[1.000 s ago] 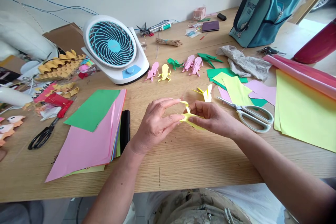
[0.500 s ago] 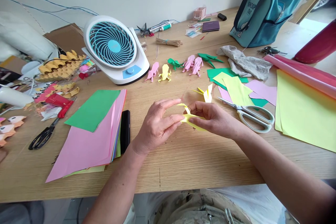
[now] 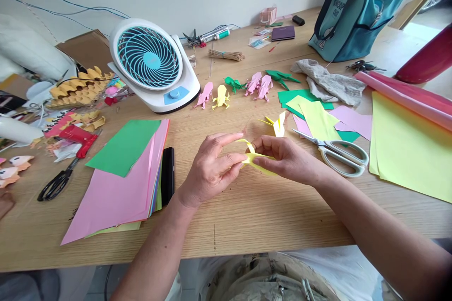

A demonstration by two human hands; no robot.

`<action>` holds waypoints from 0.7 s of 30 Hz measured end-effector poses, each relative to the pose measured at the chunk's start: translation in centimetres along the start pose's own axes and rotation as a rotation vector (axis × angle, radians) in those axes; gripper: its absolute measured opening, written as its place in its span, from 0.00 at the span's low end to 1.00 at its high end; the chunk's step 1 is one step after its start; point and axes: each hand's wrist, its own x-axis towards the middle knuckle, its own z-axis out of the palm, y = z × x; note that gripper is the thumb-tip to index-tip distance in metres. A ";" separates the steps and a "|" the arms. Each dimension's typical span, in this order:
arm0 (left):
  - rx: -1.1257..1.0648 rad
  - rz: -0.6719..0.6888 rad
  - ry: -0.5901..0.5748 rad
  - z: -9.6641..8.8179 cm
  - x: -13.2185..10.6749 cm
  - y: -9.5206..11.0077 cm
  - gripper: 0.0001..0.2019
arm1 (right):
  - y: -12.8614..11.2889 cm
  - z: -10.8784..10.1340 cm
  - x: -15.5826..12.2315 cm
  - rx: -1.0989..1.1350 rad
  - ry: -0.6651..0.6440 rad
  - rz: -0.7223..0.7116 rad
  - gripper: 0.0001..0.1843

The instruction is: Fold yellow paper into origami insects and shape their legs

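A partly folded piece of yellow origami paper (image 3: 251, 156) is held between both hands above the table. My left hand (image 3: 214, 163) pinches its left end, and one finger touches a thin yellow strip that sticks up. My right hand (image 3: 278, 156) is closed around the right side, thumb along the near edge; its fingers hide part of the folds. Just behind the right hand lies another yellow folded paper figure (image 3: 278, 124) with pointed ends. White-handled scissors (image 3: 341, 154) rest to the right, partly on paper scraps.
Several folded paper animals, including a yellow frog (image 3: 221, 98), stand farther back. A white fan (image 3: 151, 63) is at back left. Stacked coloured paper (image 3: 116, 193) and a black phone (image 3: 168, 174) lie left; yellow sheets (image 3: 409, 150) and a grey cloth (image 3: 328, 80) lie right.
The view has shifted very slightly. Both hands keep the same grip on the yellow paper. At the far left edge, another person's hand shows a little more.
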 end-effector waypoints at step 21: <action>0.023 -0.068 0.067 0.6 -0.2 0.5 0.05 | -0.3 0.5 -0.2 0.099 0.038 -0.061 0.11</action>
